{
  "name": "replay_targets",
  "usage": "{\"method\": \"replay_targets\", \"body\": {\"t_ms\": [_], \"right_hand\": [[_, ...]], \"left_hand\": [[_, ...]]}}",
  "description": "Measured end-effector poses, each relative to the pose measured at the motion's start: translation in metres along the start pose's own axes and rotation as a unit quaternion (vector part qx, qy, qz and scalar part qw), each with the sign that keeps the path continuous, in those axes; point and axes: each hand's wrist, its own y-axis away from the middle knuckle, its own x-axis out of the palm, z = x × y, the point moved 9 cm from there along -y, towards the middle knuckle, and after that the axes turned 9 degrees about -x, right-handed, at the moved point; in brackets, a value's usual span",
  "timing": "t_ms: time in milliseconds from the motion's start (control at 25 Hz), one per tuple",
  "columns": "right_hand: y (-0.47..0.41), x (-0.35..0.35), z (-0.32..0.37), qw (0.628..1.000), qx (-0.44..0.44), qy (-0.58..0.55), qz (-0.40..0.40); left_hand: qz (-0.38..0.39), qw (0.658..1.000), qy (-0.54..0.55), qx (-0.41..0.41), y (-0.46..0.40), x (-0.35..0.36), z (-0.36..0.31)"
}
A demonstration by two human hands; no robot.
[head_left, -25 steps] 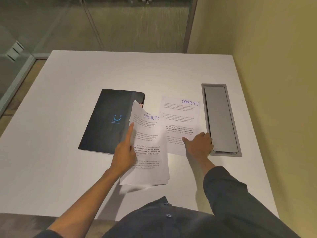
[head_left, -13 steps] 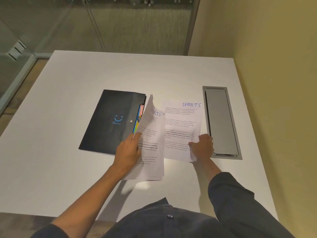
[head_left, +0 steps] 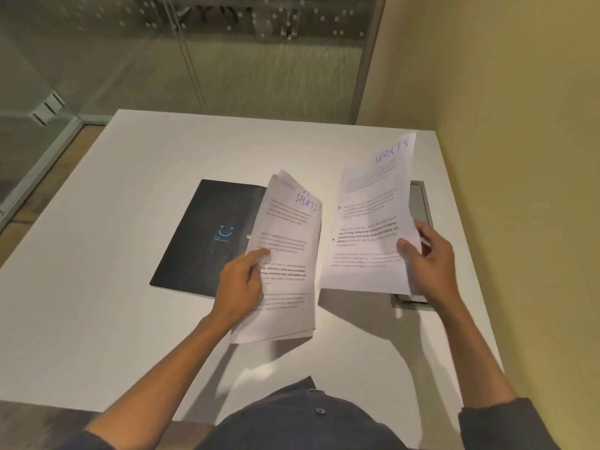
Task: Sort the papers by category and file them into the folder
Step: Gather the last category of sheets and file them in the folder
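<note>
While both headed SPORTS, left grip (head_left: 238, 284) holds stack (head_left: 285, 264), right grip (head_left: 428, 258) single sheet (head_left: 370, 216).

The stack of papers (head_left: 285, 254) covered the right edge of the black folder (head_left: 207, 235). The single sheet (head_left: 373, 222) and the right hand (head_left: 428, 258) hid most of the grey floor box lid (head_left: 420, 206). Printed body text was too blurred to read. Both forearms ran off the bottom edge.

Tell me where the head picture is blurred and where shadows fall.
Head view: the single sheet in the right hand is smeared, its print barely readable; the stack in the left hand is sharper; both cast shadows on the table.
</note>
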Motion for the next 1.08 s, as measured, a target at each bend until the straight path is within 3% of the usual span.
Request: {"method": "replay_targets", "body": {"t_ms": [160, 360, 480, 640, 800, 960, 1080], "right_hand": [[-0.004, -0.031, 0.040, 0.997, -0.036, -0.070, -0.022], [0.018, -0.015, -0.009, 0.989, 0.081, -0.122, 0.002], [0.029, -0.002, -0.017, 0.988, 0.104, -0.106, 0.042], [0.032, 0.015, -0.013, 0.966, 0.147, -0.183, 0.108], [0.030, 0.028, -0.013, 0.965, 0.144, -0.198, 0.095], [0.032, 0.033, -0.011, 0.962, 0.133, -0.228, 0.073], [0.032, 0.036, -0.008, 0.954, 0.146, -0.245, 0.090]], "left_hand": [[0.024, 0.987, 0.136, -0.087, -0.005, 0.005, 0.002], [0.066, 0.950, 0.284, -0.112, -0.001, 0.008, -0.029], [0.080, 0.933, 0.328, -0.127, 0.006, 0.007, -0.048], [0.094, 0.939, 0.319, -0.088, 0.017, 0.008, -0.072], [0.084, 0.955, 0.284, -0.029, 0.024, 0.010, -0.084], [0.131, 0.936, 0.318, -0.074, 0.021, 0.021, -0.067], [0.161, 0.944, 0.265, -0.109, 0.015, 0.025, -0.054]]}}
